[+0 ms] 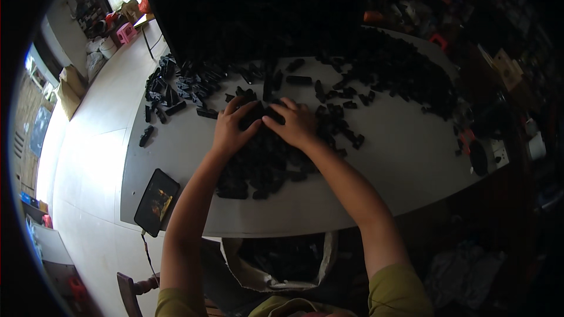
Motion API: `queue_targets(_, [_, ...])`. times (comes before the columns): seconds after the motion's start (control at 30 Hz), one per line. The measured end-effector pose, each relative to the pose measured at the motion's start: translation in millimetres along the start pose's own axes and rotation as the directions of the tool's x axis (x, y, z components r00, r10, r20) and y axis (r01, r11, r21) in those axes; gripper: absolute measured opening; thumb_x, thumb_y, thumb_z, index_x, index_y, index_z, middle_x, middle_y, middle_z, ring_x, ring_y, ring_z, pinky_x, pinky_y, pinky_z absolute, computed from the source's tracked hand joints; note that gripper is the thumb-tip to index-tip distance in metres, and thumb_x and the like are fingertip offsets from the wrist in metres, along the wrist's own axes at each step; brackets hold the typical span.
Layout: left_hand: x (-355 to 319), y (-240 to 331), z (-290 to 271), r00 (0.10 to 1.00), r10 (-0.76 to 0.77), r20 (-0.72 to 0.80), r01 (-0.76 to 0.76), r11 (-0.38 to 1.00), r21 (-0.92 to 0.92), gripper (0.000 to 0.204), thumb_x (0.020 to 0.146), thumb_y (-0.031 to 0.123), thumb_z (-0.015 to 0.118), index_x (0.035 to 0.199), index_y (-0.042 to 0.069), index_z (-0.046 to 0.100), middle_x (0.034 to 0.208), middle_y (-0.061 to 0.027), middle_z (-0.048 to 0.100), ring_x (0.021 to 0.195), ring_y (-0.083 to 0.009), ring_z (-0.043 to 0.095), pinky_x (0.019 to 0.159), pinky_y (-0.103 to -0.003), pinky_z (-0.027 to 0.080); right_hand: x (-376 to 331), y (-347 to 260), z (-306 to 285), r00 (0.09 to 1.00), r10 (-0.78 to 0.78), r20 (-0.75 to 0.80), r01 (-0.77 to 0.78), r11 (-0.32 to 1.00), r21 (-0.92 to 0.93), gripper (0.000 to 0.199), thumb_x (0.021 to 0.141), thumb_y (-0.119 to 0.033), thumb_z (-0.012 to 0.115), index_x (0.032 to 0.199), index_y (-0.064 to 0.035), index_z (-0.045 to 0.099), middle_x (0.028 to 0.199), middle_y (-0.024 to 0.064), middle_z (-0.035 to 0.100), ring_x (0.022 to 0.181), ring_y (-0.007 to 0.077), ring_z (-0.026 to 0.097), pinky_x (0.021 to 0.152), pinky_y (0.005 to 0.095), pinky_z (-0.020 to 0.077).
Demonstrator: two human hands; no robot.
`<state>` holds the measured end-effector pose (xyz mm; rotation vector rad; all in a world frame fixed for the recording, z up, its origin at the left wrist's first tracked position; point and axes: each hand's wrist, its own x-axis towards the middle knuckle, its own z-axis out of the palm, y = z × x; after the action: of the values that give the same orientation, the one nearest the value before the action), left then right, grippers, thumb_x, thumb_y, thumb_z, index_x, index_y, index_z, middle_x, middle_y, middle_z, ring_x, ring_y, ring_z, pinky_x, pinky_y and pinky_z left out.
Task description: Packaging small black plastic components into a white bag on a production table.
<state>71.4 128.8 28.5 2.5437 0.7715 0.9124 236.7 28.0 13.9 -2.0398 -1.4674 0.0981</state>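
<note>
My left hand (pixel 232 129) and my right hand (pixel 296 124) are close together over the middle of the table. The fingers of my left hand curve around a small black piece (pixel 251 117), which looks like plastic. Between the thumb and fingers of my right hand sits another black piece (pixel 274 115); whether the two pieces are joined is too dark to tell. A heap of similar black pieces (pixel 264 167) lies under my wrists, toward the near table edge. Several longer black pieces, one of them a bar (pixel 299 80), lie just beyond my fingers.
A large black pile (pixel 405 73) covers the table's back right, and a smaller one (pixel 191 79) its back left. A phone (pixel 157 202) with a cable lies at the left edge. Below the near edge, an open sack (pixel 329 258) holds dark pieces. A dark panel (pixel 252 12) stands behind.
</note>
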Motion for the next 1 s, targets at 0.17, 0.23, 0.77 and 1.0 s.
queue_targets(0.17, [-30,19,-14,0.993,-0.041,0.114,0.042,0.999,-0.010,0.050,0.080,0.026,0.067,0.128,0.021,0.057,0.141,-0.0175,0.040,0.124,-0.0387,0.044,0.102,-0.043,0.038,-38,-6,-5,1.000,-0.023,-0.014,0.021,0.995,-0.098,0.053,0.085,-0.055,0.056,0.122,-0.0168,0.061,0.130,0.0101,0.051,0.117,0.0323,0.050,0.097,0.0432,0.0425])
queue_targets(0.23, [-36,23,-23,0.993,-0.049,0.109,0.050,0.999,-0.011,0.050,0.080,0.026,0.066,0.129,0.021,0.056,0.142,-0.0181,0.037,0.125,-0.0396,0.043,0.103,-0.044,0.037,-28,16,-2,0.986,-0.163,-0.021,0.163,0.986,0.017,0.049,0.088,-0.051,0.055,0.122,-0.0164,0.061,0.129,0.0131,0.051,0.117,0.0338,0.049,0.098,0.0437,0.0409])
queue_targets(0.77, [-170,167,6,0.865,0.342,0.368,-0.380,0.924,0.034,0.058,0.079,0.040,0.067,0.132,0.021,0.051,0.147,-0.0090,0.034,0.137,-0.0278,0.030,0.107,-0.058,0.023,-115,82,-64,0.995,-0.088,0.048,0.092,0.991,-0.094,0.043,0.093,-0.043,0.053,0.121,-0.0105,0.060,0.139,0.0082,0.047,0.134,0.0344,0.031,0.108,0.0471,0.0270])
queue_targets(1.0, [-172,158,3,0.868,0.398,0.297,-0.401,0.914,-0.052,0.048,0.084,0.029,0.064,0.129,0.019,0.053,0.144,-0.0084,0.039,0.135,-0.0279,0.035,0.108,-0.054,0.024,-136,51,-60,0.972,0.040,-0.233,0.010,0.978,0.209,0.042,0.097,-0.038,0.045,0.127,-0.0086,0.054,0.128,0.0113,0.053,0.127,0.0356,0.039,0.110,0.0466,0.0216])
